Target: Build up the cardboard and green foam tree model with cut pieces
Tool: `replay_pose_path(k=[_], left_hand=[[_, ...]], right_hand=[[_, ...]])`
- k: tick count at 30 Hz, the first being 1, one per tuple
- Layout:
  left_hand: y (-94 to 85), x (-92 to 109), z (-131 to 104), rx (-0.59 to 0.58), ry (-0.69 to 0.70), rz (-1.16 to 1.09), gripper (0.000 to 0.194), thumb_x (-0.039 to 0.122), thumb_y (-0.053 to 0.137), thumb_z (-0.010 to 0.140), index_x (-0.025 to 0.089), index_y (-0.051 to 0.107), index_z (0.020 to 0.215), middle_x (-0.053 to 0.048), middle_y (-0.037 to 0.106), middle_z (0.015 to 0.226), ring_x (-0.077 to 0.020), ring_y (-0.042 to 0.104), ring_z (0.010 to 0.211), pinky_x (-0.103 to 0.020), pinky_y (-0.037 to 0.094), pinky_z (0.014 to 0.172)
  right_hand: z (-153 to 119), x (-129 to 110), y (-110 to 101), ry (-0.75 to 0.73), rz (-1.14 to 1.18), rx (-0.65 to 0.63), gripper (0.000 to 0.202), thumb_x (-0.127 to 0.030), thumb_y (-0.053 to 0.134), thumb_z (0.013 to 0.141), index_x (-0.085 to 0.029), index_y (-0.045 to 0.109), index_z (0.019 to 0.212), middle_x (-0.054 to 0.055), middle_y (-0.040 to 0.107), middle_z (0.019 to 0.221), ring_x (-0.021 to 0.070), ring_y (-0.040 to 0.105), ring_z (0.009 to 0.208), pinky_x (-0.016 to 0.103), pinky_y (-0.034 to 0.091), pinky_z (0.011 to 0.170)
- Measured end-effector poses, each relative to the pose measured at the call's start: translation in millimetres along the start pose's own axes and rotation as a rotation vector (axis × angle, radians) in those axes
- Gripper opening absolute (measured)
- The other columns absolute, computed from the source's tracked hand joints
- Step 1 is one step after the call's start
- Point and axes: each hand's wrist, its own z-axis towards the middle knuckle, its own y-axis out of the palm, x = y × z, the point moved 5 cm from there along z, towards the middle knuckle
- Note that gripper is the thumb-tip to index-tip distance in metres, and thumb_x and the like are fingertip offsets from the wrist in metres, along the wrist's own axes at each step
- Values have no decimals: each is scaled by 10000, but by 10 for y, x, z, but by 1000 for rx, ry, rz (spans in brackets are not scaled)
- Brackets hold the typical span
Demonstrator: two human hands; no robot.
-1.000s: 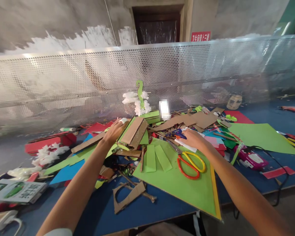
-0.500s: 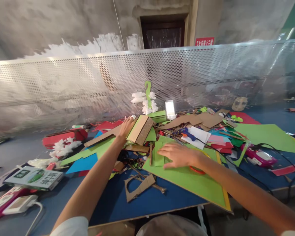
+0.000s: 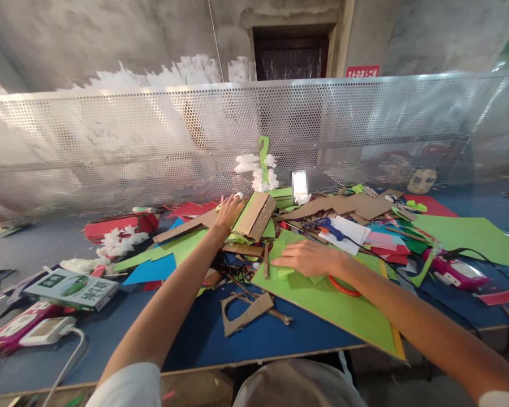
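Note:
My left hand (image 3: 229, 213) reaches over the scrap pile, fingers stretched forward, beside a cardboard block (image 3: 255, 217) with a green side. A small white thing (image 3: 238, 195) shows at its fingertips; I cannot tell whether they touch it. Flat on small green paper pieces (image 3: 285, 272) lies my right hand (image 3: 305, 257), fingers extended. Those pieces rest on a large green sheet (image 3: 331, 314) with a yellow edge. Under my right forearm a red ring-shaped thing (image 3: 344, 287) is partly hidden.
A blue glue gun (image 3: 330, 230) lies on white paper at right. The cut-out cardboard scrap (image 3: 248, 312) is near the front edge. Left are a milk carton box (image 3: 74, 289) and a white charger (image 3: 46, 331). A perforated metal screen (image 3: 152, 147) stands behind.
The whole view has shifted slightly, so things sit further right. My right hand has moved a little over the small green pieces, which now lie differently. My left hand stays beside the cardboard block.

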Motion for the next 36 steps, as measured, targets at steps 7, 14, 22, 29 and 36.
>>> replay_pose_path(k=[7, 14, 22, 29, 36], left_hand=[[-112, 122, 47, -15, -56, 60, 409, 179, 497, 1002, 191, 625, 1390, -208, 666, 1365, -350, 590, 1317, -487, 476, 1101], [-373, 316, -22, 62, -91, 131, 347, 173, 409, 1015, 180, 690, 1218, -213, 699, 1237, -368, 638, 1210, -427, 559, 877], [-523, 350, -374, 146, -191, 113, 325, 184, 407, 1028, 165, 682, 1201, -185, 712, 1257, -306, 649, 1160, -354, 558, 840], [-422, 446, -367, 161, -230, 71, 369, 144, 438, 1006, 188, 686, 1276, -166, 719, 1307, -315, 636, 1268, -391, 538, 1012], [-488, 506, -312, 95, -244, 81, 362, 162, 421, 1035, 168, 707, 1257, -176, 725, 1296, -319, 669, 1209, -394, 543, 991]], right_hand=[[-128, 178, -79, 81, 306, 253, 366, -24, 559, 958, -217, 822, 1123, 104, 755, 1138, 222, 700, 1056, 346, 566, 895], [-408, 486, -276, 180, 835, 533, 185, -218, 699, 938, -213, 847, 1048, 69, 825, 1016, 201, 776, 920, 312, 605, 825], [-668, 813, -381, 323, 1143, 1095, 207, -426, 840, 858, -240, 809, 944, 73, 840, 1114, 240, 806, 1025, 409, 674, 895], [-608, 715, -393, 428, 925, 1299, 186, -415, 799, 905, -238, 782, 962, 95, 782, 1310, 280, 728, 1265, 481, 587, 1103], [-585, 560, -449, 455, 698, 1373, 100, -341, 689, 999, -258, 730, 1036, 63, 806, 1246, 238, 753, 1212, 415, 593, 1096]])
